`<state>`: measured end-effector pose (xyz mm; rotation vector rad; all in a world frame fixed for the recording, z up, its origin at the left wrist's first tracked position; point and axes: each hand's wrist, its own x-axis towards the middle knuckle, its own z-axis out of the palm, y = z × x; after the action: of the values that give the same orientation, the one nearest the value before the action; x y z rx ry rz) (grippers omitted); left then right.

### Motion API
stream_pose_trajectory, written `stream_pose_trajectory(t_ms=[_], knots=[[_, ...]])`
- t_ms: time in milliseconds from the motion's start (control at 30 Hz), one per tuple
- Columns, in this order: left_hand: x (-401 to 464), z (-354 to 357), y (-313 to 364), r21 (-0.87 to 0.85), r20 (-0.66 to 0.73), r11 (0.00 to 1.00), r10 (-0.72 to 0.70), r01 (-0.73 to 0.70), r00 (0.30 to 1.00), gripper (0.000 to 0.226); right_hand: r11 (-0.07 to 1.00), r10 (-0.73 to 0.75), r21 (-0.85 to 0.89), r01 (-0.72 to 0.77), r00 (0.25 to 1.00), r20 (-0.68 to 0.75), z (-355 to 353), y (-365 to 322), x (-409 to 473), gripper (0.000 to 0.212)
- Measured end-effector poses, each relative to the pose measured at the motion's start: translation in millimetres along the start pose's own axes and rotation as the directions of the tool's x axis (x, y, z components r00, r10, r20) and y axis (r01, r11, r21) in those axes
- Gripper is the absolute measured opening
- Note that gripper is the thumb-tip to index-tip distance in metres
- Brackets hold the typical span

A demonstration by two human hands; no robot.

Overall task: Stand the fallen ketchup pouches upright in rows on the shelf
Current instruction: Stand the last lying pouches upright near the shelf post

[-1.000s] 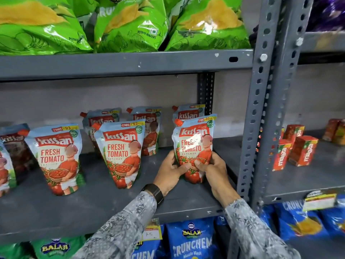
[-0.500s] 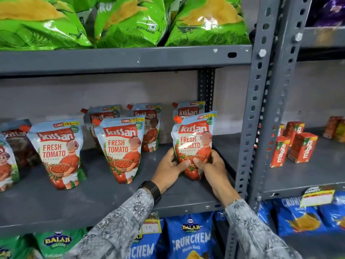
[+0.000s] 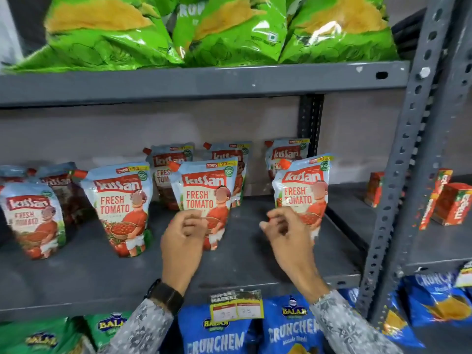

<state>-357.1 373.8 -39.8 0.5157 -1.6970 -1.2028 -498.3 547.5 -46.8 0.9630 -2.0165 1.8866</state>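
Several Kissan ketchup pouches stand upright on the grey middle shelf (image 3: pixel 89 274) in a front and a back row. The rightmost front pouch (image 3: pixel 305 185) stands on its own near the shelf post. My right hand (image 3: pixel 286 231) hovers just in front of its lower left, fingers loosely curled, holding nothing. My left hand (image 3: pixel 182 231) is in front of the middle front pouch (image 3: pixel 204 190), fingers curled and empty. Further front pouches (image 3: pixel 120 205) stand to the left, one (image 3: pixel 32 221) at the far left. The back row pouches (image 3: pixel 286 154) lean against the wall.
Green chip bags (image 3: pixel 224 31) fill the shelf above. Blue and green snack bags (image 3: pixel 288 328) sit on the shelf below, behind a price tag (image 3: pixel 236 305). A perforated grey post (image 3: pixel 398 175) stands at the right, with red juice cartons (image 3: pixel 452 203) beyond it.
Both hands have let go of the rightmost front pouch and pulled back toward me; the left hand shifted left. The pouch stays standing. The camera view moved closer and shifted.
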Motion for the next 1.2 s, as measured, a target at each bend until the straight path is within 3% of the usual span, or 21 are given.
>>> stream_pose_trajectory(t_ms=[67, 133, 200, 300, 400, 533, 800, 1200], knots=[[15.2, -18.5, -9.8, 0.036, -0.017, 0.999, -0.033, 0.034, 0.999, 0.036, 0.996, 0.087, -0.012, -0.086, 0.975, 0.202, 31.6, -1.0, 6.3, 0.044], [32.3, -28.3, -18.9, 0.038, 0.116, 0.993, -0.116, 0.112, 0.987, 0.072, 0.979, 0.198, -0.017, -0.205, 0.916, 0.35, 57.4, 0.6, 14.2, 0.079], [47.2, -33.0, -27.0, -0.041, 0.3, 0.978, -0.182, 0.204, 0.936, 0.093, 0.957, 0.247, 0.035, -0.289, 0.868, 0.43, 77.3, 1.6, 18.7, 0.096], [60.2, -33.1, -34.0, -0.113, 0.448, 0.952, -0.205, 0.283, 0.87, 0.077, 0.934, 0.236, 0.134, -0.331, 0.854, 0.464, 92.7, 4.2, 22.9, 0.084], [59.5, -25.3, -36.9, -0.128, 0.442, 0.953, -0.192, 0.273, 0.876, 0.054, 0.924, 0.22, 0.19, -0.331, 0.869, 0.444, 91.7, 6.4, 22.2, 0.073], [48.6, -6.0, -33.7, -0.161, 0.457, 0.951, -0.167, 0.266, 0.874, 0.048, 0.925, 0.24, 0.172, -0.338, 0.873, 0.424, 70.1, 9.9, 23.2, 0.061], [28.1, 32.8, -21.6, -0.157, 0.463, 0.961, -0.133, 0.229, 0.876, 0.048, 0.919, 0.251, 0.185, -0.349, 0.878, 0.408, 33.9, 22.0, 29.2, 0.051], [23.5, 33.1, -24.3, -0.115, 0.456, 0.973, -0.13, 0.203, 0.88, 0.056, 0.903, 0.226, 0.233, -0.362, 0.859, 0.46, 29.0, 31.8, 26.4, 0.052]])
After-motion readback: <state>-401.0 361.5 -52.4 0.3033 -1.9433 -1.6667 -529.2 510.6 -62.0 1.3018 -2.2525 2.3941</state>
